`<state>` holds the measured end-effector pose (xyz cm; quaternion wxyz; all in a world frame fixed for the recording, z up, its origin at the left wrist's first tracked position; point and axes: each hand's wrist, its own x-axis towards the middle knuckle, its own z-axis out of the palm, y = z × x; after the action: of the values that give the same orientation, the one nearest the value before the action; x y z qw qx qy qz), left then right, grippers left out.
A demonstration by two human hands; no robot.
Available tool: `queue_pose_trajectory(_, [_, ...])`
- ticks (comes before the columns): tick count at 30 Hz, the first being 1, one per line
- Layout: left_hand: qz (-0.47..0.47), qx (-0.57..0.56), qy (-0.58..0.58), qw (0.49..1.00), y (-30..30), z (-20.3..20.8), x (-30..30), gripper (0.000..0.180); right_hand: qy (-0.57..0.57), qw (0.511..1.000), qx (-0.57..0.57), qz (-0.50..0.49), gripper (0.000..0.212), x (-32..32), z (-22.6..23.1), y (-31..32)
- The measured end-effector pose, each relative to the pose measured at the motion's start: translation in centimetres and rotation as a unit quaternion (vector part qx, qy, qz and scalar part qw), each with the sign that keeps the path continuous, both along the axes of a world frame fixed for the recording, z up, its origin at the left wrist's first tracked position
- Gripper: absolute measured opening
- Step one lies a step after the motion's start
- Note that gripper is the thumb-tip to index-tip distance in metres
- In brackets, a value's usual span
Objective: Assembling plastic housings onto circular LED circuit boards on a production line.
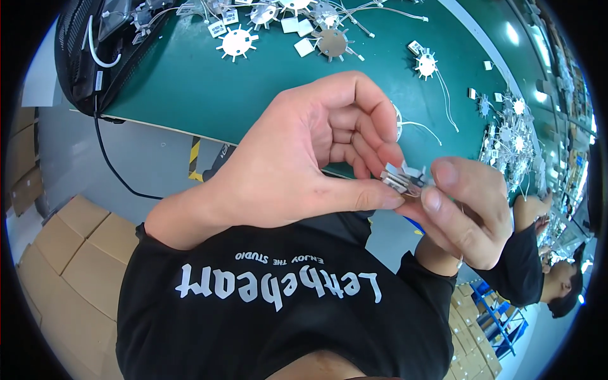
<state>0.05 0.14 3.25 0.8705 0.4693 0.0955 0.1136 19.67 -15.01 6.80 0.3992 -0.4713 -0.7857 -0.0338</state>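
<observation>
My left hand (316,145) is closed, its thumb and fingertips pinching a small silvery metal part with bent tabs (402,179). My right hand (472,206) is at the other side of the same part, thumb and fingertips closed on its right edge. Thin wires seem to show at the part's underside; the fingers hide much of it. Beyond my left fingers, a white wire (421,126) lies on the green table (209,95), partly covered by the hand. A round, toothed metal disc with two wires (426,64) lies farther off to the right.
More toothed discs (237,42) and small white blocks lie along the table's far side. A heap of wired parts (510,139) sits at the right. A black mesh bin (82,69) stands at far left, cardboard boxes (69,253) below it. Another person (538,266) is at right.
</observation>
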Motion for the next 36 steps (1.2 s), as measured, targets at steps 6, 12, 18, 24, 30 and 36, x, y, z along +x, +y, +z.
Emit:
queue_pose_trajectory(6, [0.152, 0.252, -0.067, 0.953, 0.0, -1.8, 0.5, 0.057, 0.020, 0.998, 0.011, -0.052, 0.050, 0.2, -2.1, -0.5])
queue_pose_trajectory(12, [0.205, 0.561, 0.038, 0.801, -0.8, -2.8, 1.7, 0.068, 0.105, 0.982, -0.087, -0.129, 0.052, -0.1, -4.4, 0.6])
queue_pose_trajectory(18, [0.184, 0.520, 0.031, 0.834, -0.2, -3.0, 1.1, 0.062, 0.106, 0.978, -0.132, -0.122, 0.052, 0.1, -4.4, 1.1])
queue_pose_trajectory(24, [0.188, 0.502, 0.024, 0.844, 0.0, -3.0, 1.4, 0.051, 0.122, 0.973, -0.137, -0.142, 0.051, 0.0, -4.5, 0.8])
queue_pose_trajectory(30, [0.172, 0.497, 0.034, 0.850, 0.1, -2.7, 1.3, 0.051, 0.160, 0.964, -0.155, -0.147, 0.047, -0.3, -4.5, 0.9])
queue_pose_trajectory(36, [0.191, 0.510, 0.034, 0.838, -0.2, -3.3, 1.1, 0.052, 0.131, 0.964, -0.187, -0.133, 0.038, -0.2, -3.9, 0.8])
